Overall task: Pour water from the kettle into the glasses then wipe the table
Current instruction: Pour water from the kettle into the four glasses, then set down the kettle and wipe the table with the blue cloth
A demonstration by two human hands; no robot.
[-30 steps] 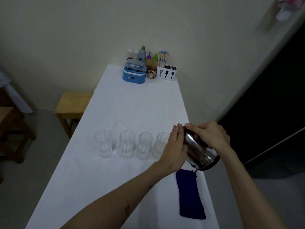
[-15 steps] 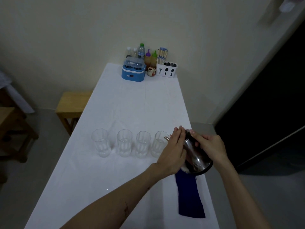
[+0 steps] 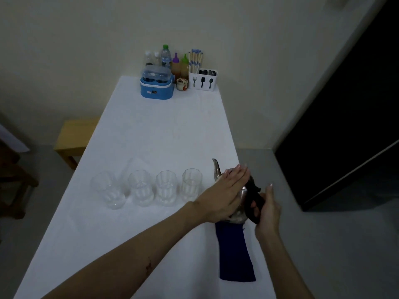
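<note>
Head view showed the kettle (image 3: 237, 203) at the worktop's (image 3: 151, 137) four o'clock edge, right of four glasses (image 3: 191, 184). Left hand (image 3: 224, 195) lay flat on it; right hand (image 3: 267, 210) gripped its handle.

Both hands (image 3: 224, 197) steady the kettle (image 3: 239, 203) (upright) beside four glasses (image 3: 191, 184).

Kettle (image 3: 238, 209): body mostly hidden behind the left hand (image 3: 224, 195); only spout, handle and a strip of the lower wall show. Lid not visible. Water level in the glasses (image 3: 192, 184) too faint to tell. Blue cloth (image 3: 235, 253): end nearest the kettle hidden under it. Surface (image 3: 151, 137): near edge cut off by the frame. Labels on the bottles (image 3: 165, 56) beyond the glasses too small to read.
</note>
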